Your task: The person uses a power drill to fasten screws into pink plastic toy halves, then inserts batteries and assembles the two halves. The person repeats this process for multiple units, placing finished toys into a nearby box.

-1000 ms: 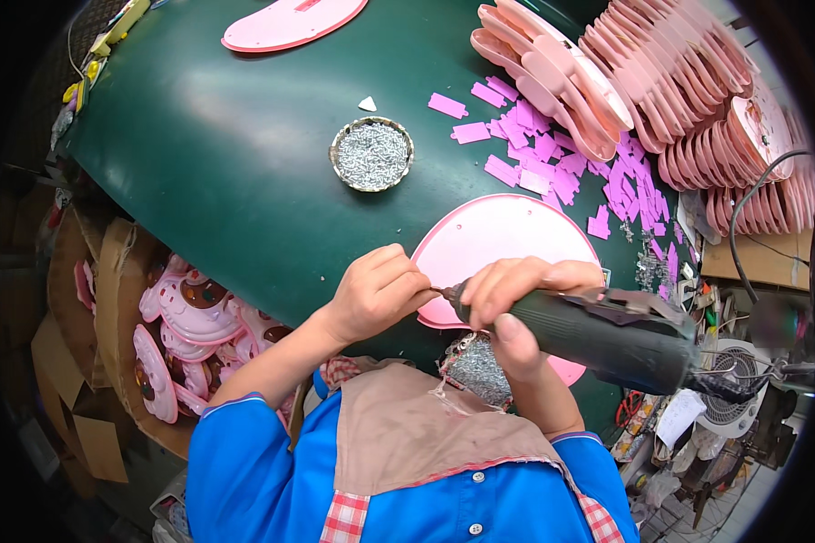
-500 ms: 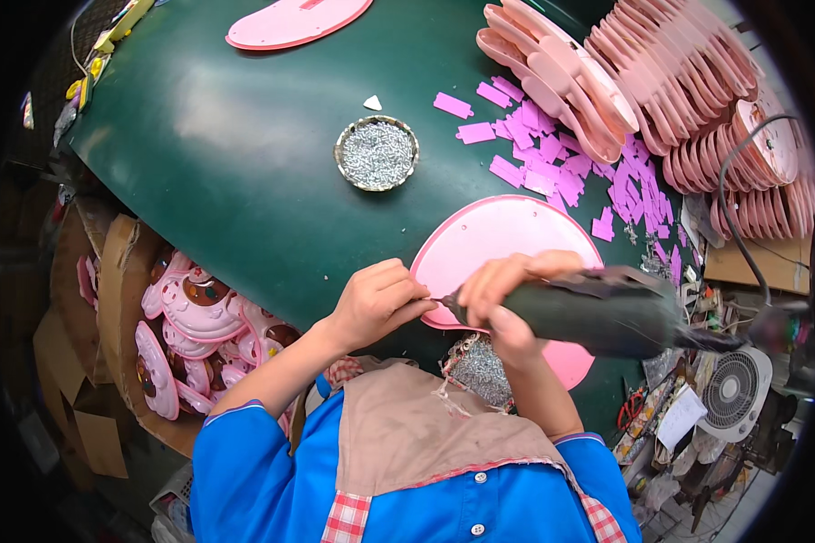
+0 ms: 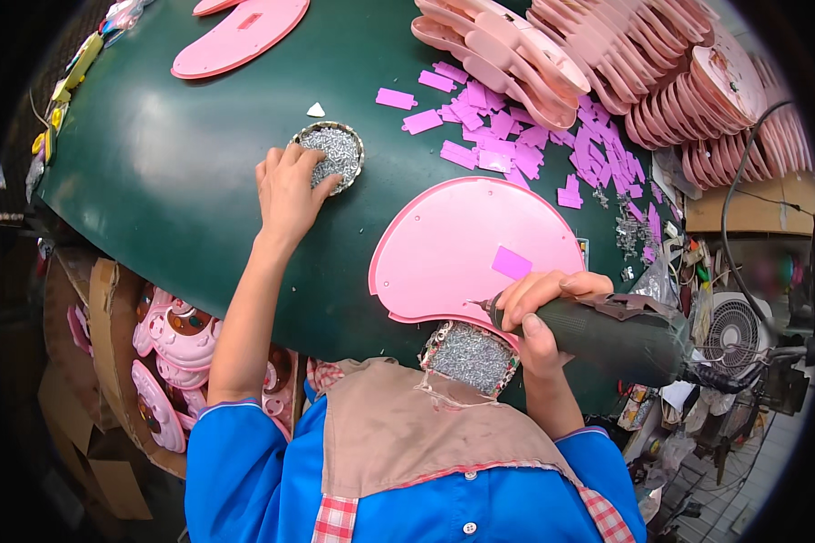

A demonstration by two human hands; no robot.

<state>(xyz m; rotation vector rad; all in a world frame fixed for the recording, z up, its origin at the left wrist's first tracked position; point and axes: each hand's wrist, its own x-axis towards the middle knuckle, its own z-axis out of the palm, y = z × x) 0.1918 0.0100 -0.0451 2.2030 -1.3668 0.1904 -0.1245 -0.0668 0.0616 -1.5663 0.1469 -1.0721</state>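
A small white triangular piece (image 3: 315, 110) lies on the green tabletop (image 3: 190, 181), and yellow objects (image 3: 83, 63) line its far left edge. Below on the left, an open cardboard box (image 3: 109, 326) holds pink toy parts (image 3: 174, 348) with brown patches. On the right, a round-grilled fan (image 3: 732, 331) stands amid clutter (image 3: 666, 442), near pale floor tiles (image 3: 774, 462) and a brown carton (image 3: 752, 208).

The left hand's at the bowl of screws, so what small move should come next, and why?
Perhaps pinch a screw from the bowl: the left hand's fingers are at the screws, while the right hand grips the screwdriver over the pink panel.
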